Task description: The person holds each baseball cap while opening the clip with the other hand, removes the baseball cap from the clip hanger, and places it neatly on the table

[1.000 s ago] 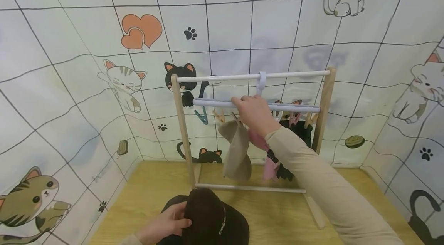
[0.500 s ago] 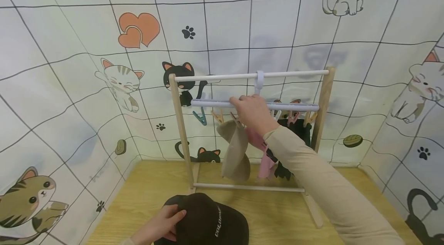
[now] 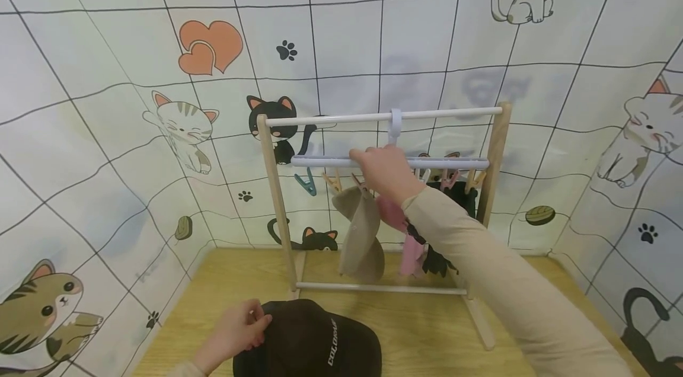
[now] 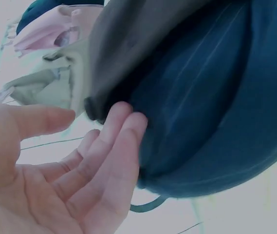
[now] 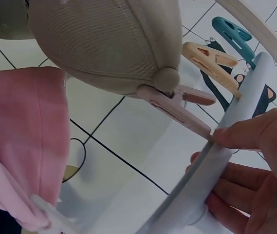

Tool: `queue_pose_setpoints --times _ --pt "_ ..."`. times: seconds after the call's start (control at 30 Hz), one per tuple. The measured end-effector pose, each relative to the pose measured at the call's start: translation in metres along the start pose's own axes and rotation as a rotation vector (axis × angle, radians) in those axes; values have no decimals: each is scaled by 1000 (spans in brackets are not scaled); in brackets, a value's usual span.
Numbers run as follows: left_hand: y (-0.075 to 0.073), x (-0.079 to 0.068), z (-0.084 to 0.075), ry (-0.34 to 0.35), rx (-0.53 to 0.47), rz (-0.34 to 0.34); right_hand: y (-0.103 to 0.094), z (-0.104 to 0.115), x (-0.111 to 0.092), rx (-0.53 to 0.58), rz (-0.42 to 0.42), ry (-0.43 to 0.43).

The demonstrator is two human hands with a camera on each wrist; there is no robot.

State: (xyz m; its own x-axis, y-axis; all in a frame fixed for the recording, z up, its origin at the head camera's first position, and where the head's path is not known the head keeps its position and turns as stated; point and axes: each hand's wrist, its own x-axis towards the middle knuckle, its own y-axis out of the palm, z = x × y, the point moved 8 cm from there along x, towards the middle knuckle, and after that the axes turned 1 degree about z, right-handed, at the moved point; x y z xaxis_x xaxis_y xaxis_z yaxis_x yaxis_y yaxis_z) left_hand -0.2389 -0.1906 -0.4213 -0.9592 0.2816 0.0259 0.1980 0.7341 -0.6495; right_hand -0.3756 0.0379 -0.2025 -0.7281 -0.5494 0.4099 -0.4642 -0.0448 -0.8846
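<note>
My right hand grips the pale lilac bar of a clip hanger, with the thumb on the bar beside a pink clothespin in the right wrist view. That clothespin holds a beige cap; a pink cap hangs beyond it. My left hand is at the left side of a dark cap with white lettering on the table. In the left wrist view, its fingertips touch a dark blue cap that sits against the dark cap, while the thumb stands apart.
The hanger's hook is over the top white rail of a wooden rack. Black cloth hangs at the bar's right end. A teal clothespin and an orange one are on the left. Cat-print walls surround the wooden table.
My left hand has slid left off the front of the dark cap to its left side, and its hold has loosened. The right hand stays on the hanger bar.
</note>
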Motion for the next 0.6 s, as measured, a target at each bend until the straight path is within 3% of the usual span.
queue_pose_setpoints --times 0.17,0.3,0.43,0.6 --pt "-11 6 -12 43 125 -67 -5 1 4 21 78 -16" --pt "-16 10 -25 37 172 -94 -8 1 6 31 106 -37" --pt "-14 17 -32 27 216 -88 -9 1 7 50 122 -27" --pt "-5 27 -46 95 257 -104 -6 5 10 62 188 30"
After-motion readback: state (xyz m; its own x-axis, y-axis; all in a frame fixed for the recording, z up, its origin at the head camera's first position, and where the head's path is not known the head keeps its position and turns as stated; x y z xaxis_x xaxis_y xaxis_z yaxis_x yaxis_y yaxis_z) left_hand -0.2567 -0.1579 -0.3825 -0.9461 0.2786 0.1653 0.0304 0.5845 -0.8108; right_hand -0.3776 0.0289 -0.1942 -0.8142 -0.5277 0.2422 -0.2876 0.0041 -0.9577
